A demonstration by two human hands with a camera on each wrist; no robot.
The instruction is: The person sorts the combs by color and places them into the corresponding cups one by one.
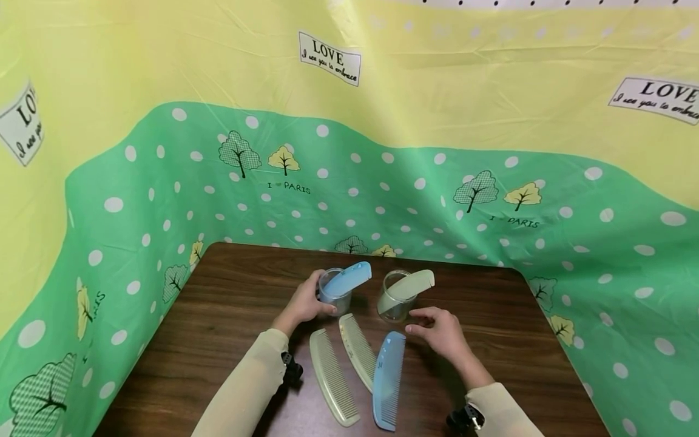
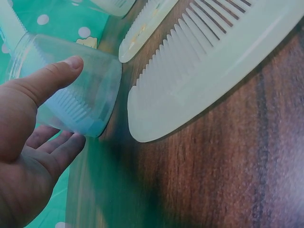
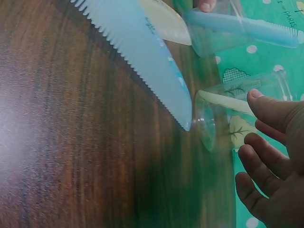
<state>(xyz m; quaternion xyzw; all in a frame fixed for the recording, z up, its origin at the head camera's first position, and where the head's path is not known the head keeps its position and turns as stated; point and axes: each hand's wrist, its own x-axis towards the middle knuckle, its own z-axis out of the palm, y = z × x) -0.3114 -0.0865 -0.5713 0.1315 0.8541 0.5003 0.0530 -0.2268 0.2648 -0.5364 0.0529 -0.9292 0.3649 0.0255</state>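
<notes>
My left hand [image 1: 303,303] holds a clear cup [image 1: 342,306] at the back of the table, thumb on one side and fingers on the other. A blue comb [image 1: 351,277] leans in that cup, its end above the rim. Just right stands a second clear cup [image 1: 390,311], with a pale green comb [image 1: 413,283] tilted inside. Beside this cup is my right hand [image 1: 443,335], fingers loosely bent and thumb apart; in the right wrist view [image 3: 270,156] nothing is gripped. Two pale green combs [image 1: 329,379] [image 1: 355,347] and a blue comb [image 1: 385,382] lie on the table between my arms.
The dark wooden table [image 1: 218,315] ends not far behind the cups. Behind it and at both sides hangs a green and yellow printed curtain [image 1: 382,200]. Dark straps with small devices [image 1: 292,369] circle both wrists.
</notes>
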